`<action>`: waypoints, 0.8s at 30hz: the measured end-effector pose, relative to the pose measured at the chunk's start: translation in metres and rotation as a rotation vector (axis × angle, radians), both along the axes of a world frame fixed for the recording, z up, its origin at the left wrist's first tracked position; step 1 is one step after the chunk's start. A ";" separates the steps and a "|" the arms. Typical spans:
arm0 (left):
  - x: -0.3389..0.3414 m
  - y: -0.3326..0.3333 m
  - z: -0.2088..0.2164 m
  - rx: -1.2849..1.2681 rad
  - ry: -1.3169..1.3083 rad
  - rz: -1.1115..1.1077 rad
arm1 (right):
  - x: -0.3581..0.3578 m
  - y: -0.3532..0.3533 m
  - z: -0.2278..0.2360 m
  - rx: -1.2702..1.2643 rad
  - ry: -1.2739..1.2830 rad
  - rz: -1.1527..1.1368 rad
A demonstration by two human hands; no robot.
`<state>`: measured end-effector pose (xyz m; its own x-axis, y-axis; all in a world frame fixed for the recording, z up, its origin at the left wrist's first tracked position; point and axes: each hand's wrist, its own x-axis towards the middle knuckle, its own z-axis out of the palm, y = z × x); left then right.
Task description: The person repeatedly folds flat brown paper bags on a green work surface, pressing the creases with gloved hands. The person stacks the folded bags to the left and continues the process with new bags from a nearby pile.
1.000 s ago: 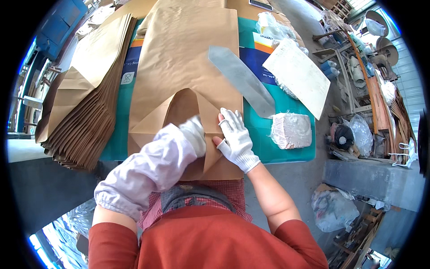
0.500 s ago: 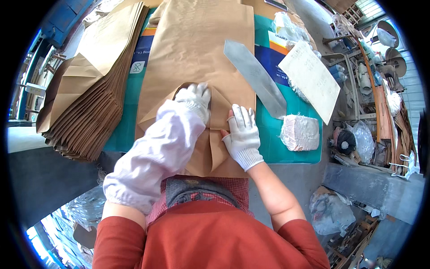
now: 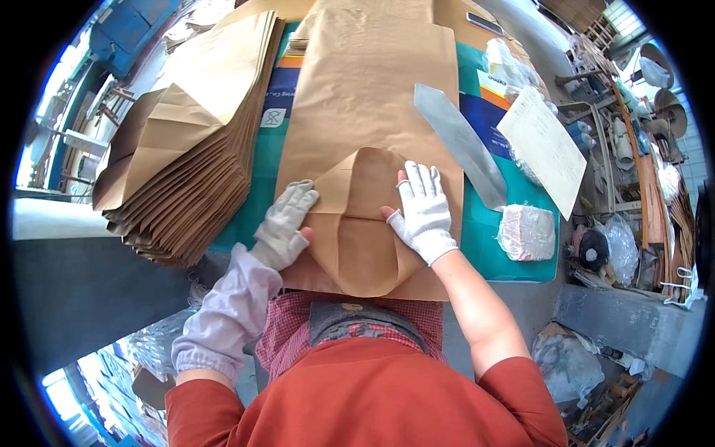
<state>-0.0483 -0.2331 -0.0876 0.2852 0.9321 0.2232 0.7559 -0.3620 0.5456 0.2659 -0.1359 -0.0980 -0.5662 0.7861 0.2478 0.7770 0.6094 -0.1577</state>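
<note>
While both gloved hands press on the near end of a brown paper bag (image 3: 369, 249) at the middle of the table (image 3: 477, 257), its folded mouth lies spread between them. The left hand (image 3: 287, 223) is flat at the left fold, fingers together, gripping nothing; the right hand (image 3: 428, 208), fingers slightly spread, rests flat at the right fold. A grey metal plate (image 3: 463, 145) lies slantwise over the bag's right edge, just beyond the right hand. Farther right are a white board (image 3: 542, 149) and, nearer, a plastic-wrapped block (image 3: 527, 232). Left stands a thick, fanned pile of paper bags (image 3: 182, 160). A phone (image 3: 484, 23) lies far right, beyond crumpled clear plastic (image 3: 510, 65).
</note>
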 end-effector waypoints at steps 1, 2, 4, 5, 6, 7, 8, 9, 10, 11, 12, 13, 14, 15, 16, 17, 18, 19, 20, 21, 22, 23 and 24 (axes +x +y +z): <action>0.002 -0.002 0.000 0.043 0.096 0.010 | -0.001 0.000 0.000 0.009 -0.008 -0.002; 0.004 -0.005 0.002 0.043 0.122 0.023 | -0.002 0.000 0.001 0.018 -0.016 -0.004; 0.010 -0.006 0.006 0.044 0.170 0.041 | -0.004 -0.001 0.005 -0.008 -0.036 0.001; 0.011 -0.006 0.005 0.044 0.193 0.055 | -0.004 -0.001 0.005 -0.007 -0.041 0.001; 0.014 -0.007 0.006 0.044 0.221 0.058 | -0.005 -0.001 0.004 -0.008 -0.045 0.003; 0.018 -0.007 0.007 0.044 0.250 0.063 | -0.005 -0.001 0.002 0.008 -0.035 0.002; 0.021 -0.006 0.008 0.044 0.279 0.068 | -0.005 0.000 0.001 0.024 -0.024 0.003; 0.024 -0.007 0.009 0.045 0.307 0.078 | -0.005 0.000 -0.001 0.036 -0.013 0.001; 0.027 -0.007 0.010 0.045 0.336 0.089 | -0.004 0.001 -0.002 0.031 0.011 0.012; 0.029 -0.007 0.011 0.045 0.364 0.099 | -0.001 0.004 -0.002 0.026 0.035 0.023; 0.031 -0.006 0.011 0.025 0.374 0.105 | 0.002 0.008 -0.004 0.021 0.059 0.034; 0.032 -0.006 0.012 0.004 0.384 0.112 | 0.012 0.018 -0.006 0.027 0.190 -0.001; 0.034 -0.006 0.012 -0.017 0.394 0.119 | 0.028 0.033 -0.008 0.033 0.320 -0.037; 0.037 -0.006 0.011 -0.036 0.402 0.124 | 0.048 0.048 -0.011 0.034 0.449 -0.081; 0.039 -0.006 0.010 -0.055 0.416 0.130 | 0.065 0.067 -0.015 -0.071 0.437 -0.341; 0.038 -0.007 0.010 -0.077 0.431 0.147 | 0.071 0.074 0.009 -0.080 0.249 -0.527; 0.043 -0.001 0.014 -0.109 0.442 0.128 | 0.093 0.084 0.004 0.055 0.041 -0.601; 0.049 0.009 0.021 -0.136 0.448 0.100 | 0.127 0.096 -0.014 0.033 -0.072 -0.618; 0.056 0.017 0.028 -0.165 0.464 0.082 | 0.149 0.105 -0.030 0.006 -0.175 -0.625; 0.060 0.026 0.029 -0.169 0.455 0.059 | 0.141 0.108 -0.021 -0.092 -0.121 -0.653; 0.065 0.037 0.029 -0.172 0.443 0.038 | 0.121 0.106 0.004 -0.189 -0.071 -0.677; 0.069 0.047 0.029 -0.170 0.429 0.011 | 0.104 0.101 0.025 -0.283 -0.022 -0.705; 0.076 0.056 0.027 -0.148 0.424 0.008 | 0.090 0.096 0.035 -0.247 -0.008 -0.785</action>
